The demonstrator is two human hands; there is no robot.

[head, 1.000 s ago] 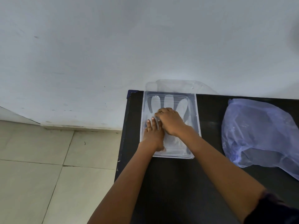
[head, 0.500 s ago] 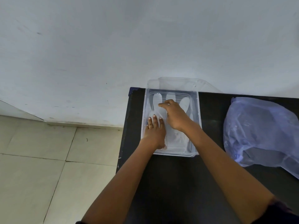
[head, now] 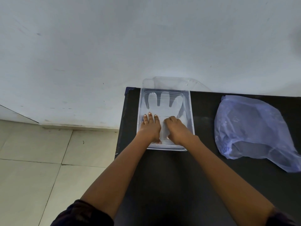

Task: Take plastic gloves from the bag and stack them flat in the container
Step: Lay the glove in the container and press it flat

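A clear plastic glove (head: 164,103) lies spread in the container (head: 191,111) on the counter (head: 203,168), its finger shapes pointing toward the wall. The left hand (head: 150,128) presses it with flat, extended fingers while the right hand (head: 176,129), fingers curled and gripping nothing, bears on the cuff end, likely to keep it flat. The bag (head: 250,128) sits well apart to the right.

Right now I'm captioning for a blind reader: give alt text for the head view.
Two bare hands, left hand and right hand, press a clear plastic glove flat inside a clear rectangular plastic container on a black table. A crumpled bluish translucent plastic bag lies to its right.
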